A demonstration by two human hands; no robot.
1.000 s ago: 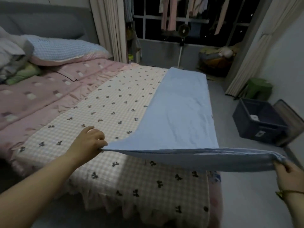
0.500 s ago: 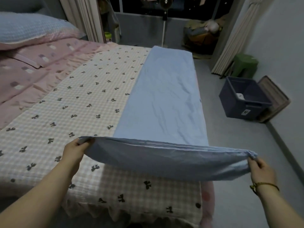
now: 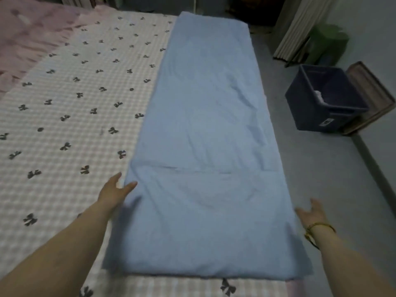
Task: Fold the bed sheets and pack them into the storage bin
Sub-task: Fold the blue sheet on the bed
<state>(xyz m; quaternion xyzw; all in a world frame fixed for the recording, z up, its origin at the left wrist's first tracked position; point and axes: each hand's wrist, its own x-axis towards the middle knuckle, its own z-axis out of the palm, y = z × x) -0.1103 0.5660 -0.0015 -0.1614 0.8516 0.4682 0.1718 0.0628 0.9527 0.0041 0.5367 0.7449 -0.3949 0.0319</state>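
And the near end is down. A moment ago I had both corners of the blue sheet (image 3: 205, 129) pinched and lifted toward me; now that end has been carried forward and laid over the strip, its edge showing as a faint seam across the middle. So one short fold is made, and the sheet lies as a long band along the bed (image 3: 64, 116), running from six o'clock up to twelve, right on the mattress edge.

My left hand (image 3: 114, 192) has let go: fingers spread wide, palm flat, resting on the sheet's left edge at about nine o'clock, the thumb out on the checked cover. My right hand (image 3: 310, 213) is empty too, fingers loose and open, hovering just off the sheet's right edge at three o'clock, not touching as far as I can tell.

That means the sheet is shorter but far from bin-sized, I'd say. A few wrinkles sit mid-strip, so smoothing looks like the next job, then another fold end over end.

The storage bin (image 3: 308, 99) waits on the floor at two o'clock, well apart from the bed, open, something pale inside.
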